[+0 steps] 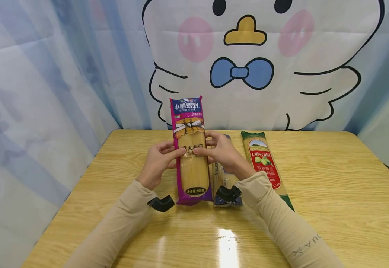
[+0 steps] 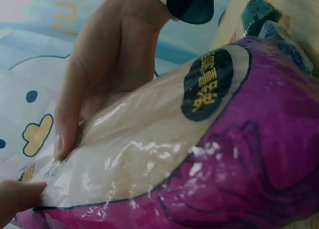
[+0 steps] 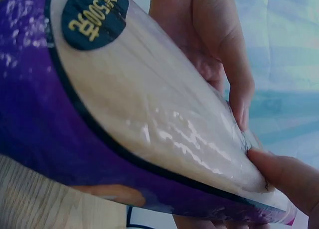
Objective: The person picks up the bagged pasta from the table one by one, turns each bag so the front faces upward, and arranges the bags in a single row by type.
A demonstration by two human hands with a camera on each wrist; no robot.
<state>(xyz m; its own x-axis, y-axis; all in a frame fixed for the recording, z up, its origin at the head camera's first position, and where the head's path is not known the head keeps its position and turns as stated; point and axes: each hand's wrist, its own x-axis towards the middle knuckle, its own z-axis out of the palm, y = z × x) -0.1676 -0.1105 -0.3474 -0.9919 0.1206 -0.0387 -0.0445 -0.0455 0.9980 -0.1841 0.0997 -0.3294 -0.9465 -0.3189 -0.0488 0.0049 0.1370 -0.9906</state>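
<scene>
Both hands grip a purple and pink pasta packet (image 1: 192,167) from its two sides, thumbs on its clear front and fingers curled behind. It is tilted up, its printed front facing the head camera. My left hand (image 1: 160,160) holds the left edge; my right hand (image 1: 224,152) holds the right edge at about the same height. In the left wrist view, the packet's window (image 2: 134,144) shows pale pasta strands. A dark oval label (image 3: 94,17) marks its lower end in the right wrist view. The packet's back is hidden.
A blue-ended spaghetti packet (image 1: 227,180) lies just right of the held one, partly under the right hand. Farther right lies a green-ended Olivoila pasta packet (image 1: 264,163). Both are on the wooden table (image 1: 331,193). A curtain with a cartoon bird (image 1: 241,104) hangs behind.
</scene>
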